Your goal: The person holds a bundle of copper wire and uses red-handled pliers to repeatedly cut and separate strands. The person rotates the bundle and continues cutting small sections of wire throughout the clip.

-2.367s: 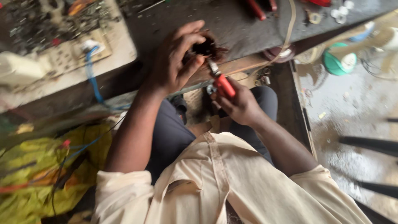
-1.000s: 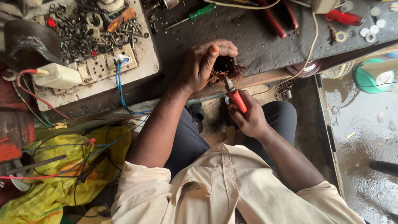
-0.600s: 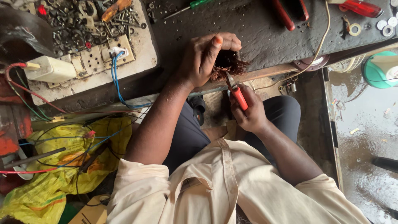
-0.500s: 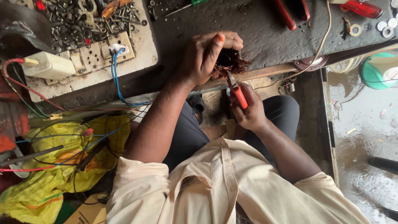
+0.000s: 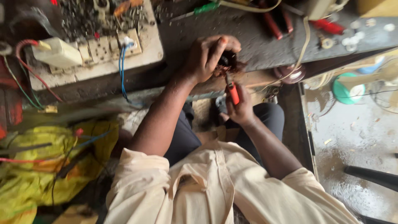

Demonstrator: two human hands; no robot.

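Observation:
My left hand (image 5: pixel 205 58) wraps around a small dark round part with reddish-brown copper windings (image 5: pixel 229 64), held against the front edge of the dark workbench (image 5: pixel 248 45). My right hand (image 5: pixel 239 108) grips a red-handled tool (image 5: pixel 233 92) from below. The tool's metal tip points up into the wound part. Both hands sit above my lap, over dark trousers. My fingers hide most of the wound part.
A white socket board (image 5: pixel 99 54) with a blue cable (image 5: pixel 121 72) and loose metal bits lies at the left. Red-handled pliers (image 5: pixel 273 23) and a green screwdriver (image 5: pixel 206 7) lie on the bench. A yellow cloth (image 5: pixel 49 166) with wires lies at lower left. A wet floor (image 5: pixel 356 145) is at right.
The camera has shifted, so the scene sits a little higher and more to the right. My hands keep the same grip, with the tool tip still at the wound part.

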